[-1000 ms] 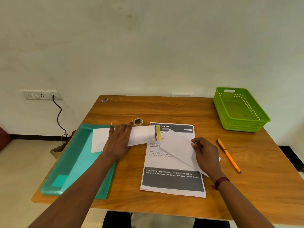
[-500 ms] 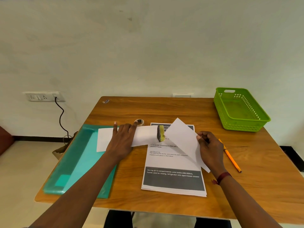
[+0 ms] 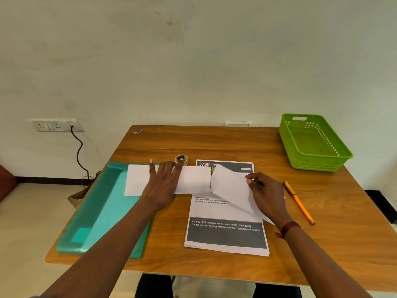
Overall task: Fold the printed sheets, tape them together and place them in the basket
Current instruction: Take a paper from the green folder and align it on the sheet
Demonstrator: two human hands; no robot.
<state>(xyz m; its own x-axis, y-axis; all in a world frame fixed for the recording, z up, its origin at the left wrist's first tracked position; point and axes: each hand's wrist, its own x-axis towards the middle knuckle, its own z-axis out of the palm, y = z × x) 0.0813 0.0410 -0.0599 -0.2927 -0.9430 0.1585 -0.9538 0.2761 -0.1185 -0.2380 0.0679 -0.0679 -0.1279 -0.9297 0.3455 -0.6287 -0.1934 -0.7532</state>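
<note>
A white folded sheet (image 3: pixel 193 179) lies across the teal folder and the table, and my left hand (image 3: pixel 163 181) presses flat on its middle. A second white folded sheet (image 3: pixel 229 183) is raised at an angle beside its right end, pinched at the upper right edge by my right hand (image 3: pixel 266 194). The two sheets meet at a seam near the stack's top. Under them lies a stack of printed sheets (image 3: pixel 225 233) with grey bands. A small roll of clear tape (image 3: pixel 181 159) stands just past my left fingertips. The green basket (image 3: pixel 343 155) sits at the far right corner.
A teal plastic folder (image 3: pixel 96 216) lies along the table's left side. An orange pen (image 3: pixel 299 203) lies right of my right hand. The wooden table (image 3: pixel 214 143) meets a wall at the back; a socket with a black cable (image 3: pixel 78 147) is at left.
My right hand has swung the second folded sheet down and left, so its edge now meets the first sheet's right end. My left hand stays pressed on the first sheet.
</note>
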